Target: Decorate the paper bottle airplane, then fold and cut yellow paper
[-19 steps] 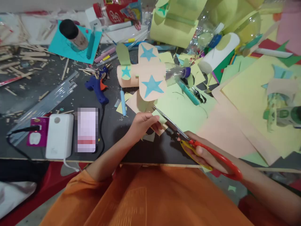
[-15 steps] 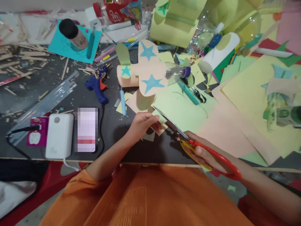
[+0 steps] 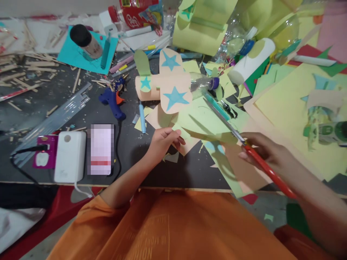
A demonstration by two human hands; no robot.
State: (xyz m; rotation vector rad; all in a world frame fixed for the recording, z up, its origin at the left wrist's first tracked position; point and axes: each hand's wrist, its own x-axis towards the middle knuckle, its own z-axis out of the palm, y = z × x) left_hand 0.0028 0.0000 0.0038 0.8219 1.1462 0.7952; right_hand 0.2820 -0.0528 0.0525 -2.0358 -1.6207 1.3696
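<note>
My left hand (image 3: pixel 164 143) is closed, pinching a small pale green paper piece (image 3: pixel 176 128) between thumb and fingers above the dark table. Farther right, my right hand (image 3: pixel 264 153) grips a pair of scissors (image 3: pixel 267 169) by the red handle. Their blades point up and left over pale green paper, away from the held piece. Beyond my left hand lies a toy plane (image 3: pixel 175 80), a plastic bottle wrapped in peach paper with blue stars on its wings. A blue marker (image 3: pixel 142 117) rests just in front of it.
On the left are a blue glue gun (image 3: pixel 112 103), a phone (image 3: pixel 101 150), a white power bank (image 3: pixel 69 156) and clear glue sticks (image 3: pixel 54 119). Wooden sticks litter the far left. Sheets of yellow paper (image 3: pixel 287 97) cover the right, near a white tube (image 3: pixel 252 61).
My right hand has carried the scissors right, away from the paper piece in my left hand. Sheets under the right hand have shifted toward the table edge. My left hand stays nearly still.
</note>
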